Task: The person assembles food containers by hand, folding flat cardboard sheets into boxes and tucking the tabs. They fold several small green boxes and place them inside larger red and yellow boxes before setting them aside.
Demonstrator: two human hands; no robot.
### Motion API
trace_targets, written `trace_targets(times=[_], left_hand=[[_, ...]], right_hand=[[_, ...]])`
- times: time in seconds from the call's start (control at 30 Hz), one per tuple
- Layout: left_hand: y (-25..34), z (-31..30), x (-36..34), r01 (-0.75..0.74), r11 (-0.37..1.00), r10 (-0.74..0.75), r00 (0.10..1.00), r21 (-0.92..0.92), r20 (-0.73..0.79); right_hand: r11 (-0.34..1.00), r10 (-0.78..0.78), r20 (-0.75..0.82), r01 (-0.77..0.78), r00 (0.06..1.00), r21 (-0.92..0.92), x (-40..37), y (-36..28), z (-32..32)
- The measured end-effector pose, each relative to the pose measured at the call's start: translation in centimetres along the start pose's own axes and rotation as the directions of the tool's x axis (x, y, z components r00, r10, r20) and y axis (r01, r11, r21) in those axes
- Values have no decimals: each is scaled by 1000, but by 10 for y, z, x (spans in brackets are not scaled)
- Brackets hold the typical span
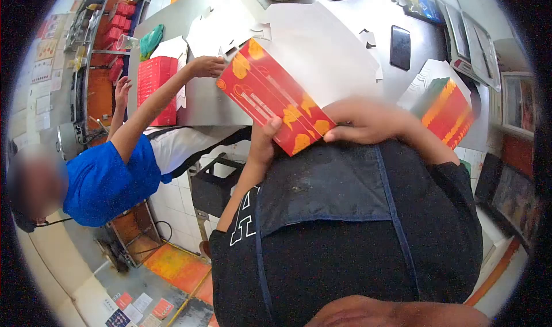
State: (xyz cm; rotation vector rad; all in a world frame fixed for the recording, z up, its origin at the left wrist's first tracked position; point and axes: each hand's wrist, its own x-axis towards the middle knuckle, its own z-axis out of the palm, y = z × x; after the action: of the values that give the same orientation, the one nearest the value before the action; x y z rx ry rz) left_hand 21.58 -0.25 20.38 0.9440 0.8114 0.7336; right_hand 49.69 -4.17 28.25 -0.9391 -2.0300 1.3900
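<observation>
A red carton (275, 97) with orange-yellow pictures is held tilted in front of my chest, with large white flaps (316, 42) spread out beyond it. My left hand (265, 142) grips its lower left edge, thumb on the printed face and the other fingers hidden. At the lower right corner is my right hand (365, 121), smeared by motion, its thumb against the carton's edge and its fingers mostly out of sight behind the flap.
Across the metal table, a co-worker in a blue shirt (106, 183) reaches a hand (207, 67) close to the carton. Stacked red cartons (156, 88) stand on the left, more printed cartons (451, 111) on the right. A phone (400, 48) and a green cloth (151, 41) lie on the table.
</observation>
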Motion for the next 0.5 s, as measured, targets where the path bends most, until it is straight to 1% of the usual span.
trace_targets(times=[0.03,0.07,0.1,0.13,0.17,0.2,0.27,0.3,0.37,0.4,0.5], left_hand=[[-4,-4,1,-25,998,24,1000,65,6],[-1,3,1,-75,994,72,997,75,39],[4,7,2,-36,996,32,998,87,47],[8,11,1,6,995,-11,998,97,54],[12,16,1,49,993,-56,997,108,60],[17,22,0,49,989,-57,997,137,53],[19,24,1,80,991,-87,994,106,63],[21,24,2,92,991,-98,993,93,65],[22,25,2,77,987,-84,995,138,46],[22,25,2,72,985,-78,996,158,35],[20,25,0,72,992,-77,996,100,44]], right_hand=[[997,-69,-65,72,996,41,0,2,-2],[987,-134,-133,145,982,75,3,-1,-5],[985,-83,-254,118,964,125,7,-5,-8],[981,52,-312,10,949,196,12,-12,-17],[958,190,-358,-91,914,273,23,-23,-25],[968,160,-449,-49,879,247,35,-22,-25],[984,83,-612,33,786,176,57,-17,-23],[993,61,-630,17,774,116,64,-18,-21],[1000,10,-660,-16,751,-3,75,-18,-20],[1000,11,-672,-25,740,-11,77,-19,-19],[999,24,-697,-47,717,-14,81,-22,-12]])
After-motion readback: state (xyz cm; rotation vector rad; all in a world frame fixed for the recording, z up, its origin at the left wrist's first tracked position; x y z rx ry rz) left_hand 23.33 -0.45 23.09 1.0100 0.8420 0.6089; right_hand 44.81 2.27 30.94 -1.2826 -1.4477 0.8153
